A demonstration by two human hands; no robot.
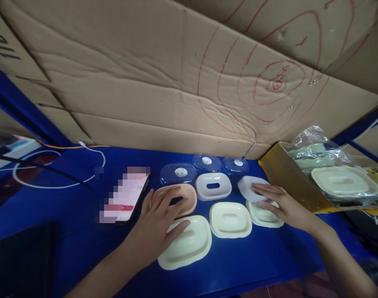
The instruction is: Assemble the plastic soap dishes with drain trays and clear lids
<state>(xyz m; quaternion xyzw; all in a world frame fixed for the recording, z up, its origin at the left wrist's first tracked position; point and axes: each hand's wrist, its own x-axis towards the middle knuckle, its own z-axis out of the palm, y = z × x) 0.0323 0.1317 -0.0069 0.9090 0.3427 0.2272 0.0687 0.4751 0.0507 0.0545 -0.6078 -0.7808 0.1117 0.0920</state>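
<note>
My left hand [156,221] lies with its fingers spread over a peach oval plastic piece with a slot [191,198]. Its thumb reaches over a cream oval plastic tray [193,242] in front. My right hand [286,205] grips a white oval plastic piece [246,188], which is tilted above another cream tray [266,217]; its fingertips hide part of the white piece. A third cream tray [230,225] lies between my hands. Behind it sits a second white slotted piece [204,192].
Several clear plastic covers with round labels [178,180] lie along the back. A phone [126,198] is at the left, near a white cable [103,165]. At right stands a yellow box [278,178] with bagged cream and green pieces [344,182]. Cardboard [145,82] walls the rear.
</note>
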